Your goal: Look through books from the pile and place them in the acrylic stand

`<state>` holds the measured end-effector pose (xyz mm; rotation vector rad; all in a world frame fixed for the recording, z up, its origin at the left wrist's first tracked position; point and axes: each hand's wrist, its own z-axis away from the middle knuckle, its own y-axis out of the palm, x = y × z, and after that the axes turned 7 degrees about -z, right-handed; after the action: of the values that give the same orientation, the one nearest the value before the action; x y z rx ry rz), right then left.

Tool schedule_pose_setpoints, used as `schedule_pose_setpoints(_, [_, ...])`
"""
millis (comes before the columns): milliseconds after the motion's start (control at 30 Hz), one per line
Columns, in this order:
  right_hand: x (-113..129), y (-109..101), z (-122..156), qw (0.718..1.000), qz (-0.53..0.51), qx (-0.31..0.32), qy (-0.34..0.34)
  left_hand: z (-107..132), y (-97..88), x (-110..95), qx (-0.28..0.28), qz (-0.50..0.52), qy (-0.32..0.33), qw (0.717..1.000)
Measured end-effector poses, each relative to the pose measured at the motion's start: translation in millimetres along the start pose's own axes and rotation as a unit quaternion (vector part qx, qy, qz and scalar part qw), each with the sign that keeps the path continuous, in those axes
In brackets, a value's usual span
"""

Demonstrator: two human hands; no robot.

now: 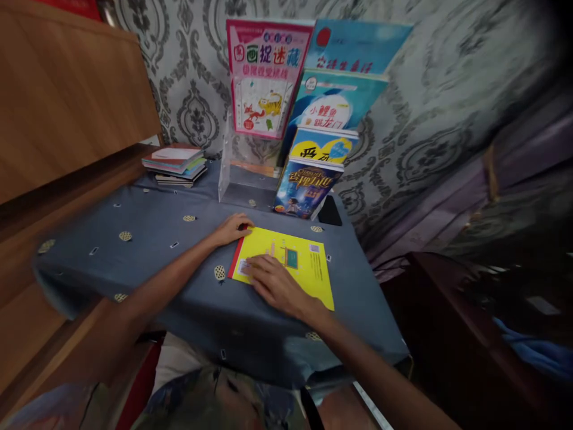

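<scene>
A thin yellow book (308,263) with a red spine strip lies closed and flat on the cloth-covered table, a small green chalkboard drawing on its cover. My left hand (233,229) is at its far left corner, fingers curled and gripping the edge by the spine. Across the near left part of the cover rests my right hand (275,282), palm down with the fingers stretched out, partly hiding a white barcode label.
Behind the book, a clear acrylic stand (226,173) holds a pink book (271,77) beside a tiered row of books (308,188). A dark phone-like slab (330,211) lies to their right. A pile of booklets (176,162) sits back left, near a wooden cabinet (71,83).
</scene>
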<state>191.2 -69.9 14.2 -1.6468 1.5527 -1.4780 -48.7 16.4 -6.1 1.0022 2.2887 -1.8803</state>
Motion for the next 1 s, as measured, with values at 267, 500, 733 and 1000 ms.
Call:
schedule_pose_setpoints(267, [5,4,-19,0.998,0.016,0.064,-0.023,0,2.5,7,-0.023,0.022,0.040,0.999])
schedule_pose_setpoints(500, [-19,2,-30,0.998,0.030,0.060,0.004,-2,-2.3,7,-0.029,0.062,0.036,0.997])
schedule_pose_setpoints(733, [-48,-4,-44,0.996,0.055,0.056,0.045,0,-2.9,6,-0.035,0.100,-0.005,0.994])
schedule_pose_setpoints(1000, [-76,-5,-57,0.986,0.117,0.029,0.115,2,-2.6,6,-0.044,0.117,-0.016,0.992])
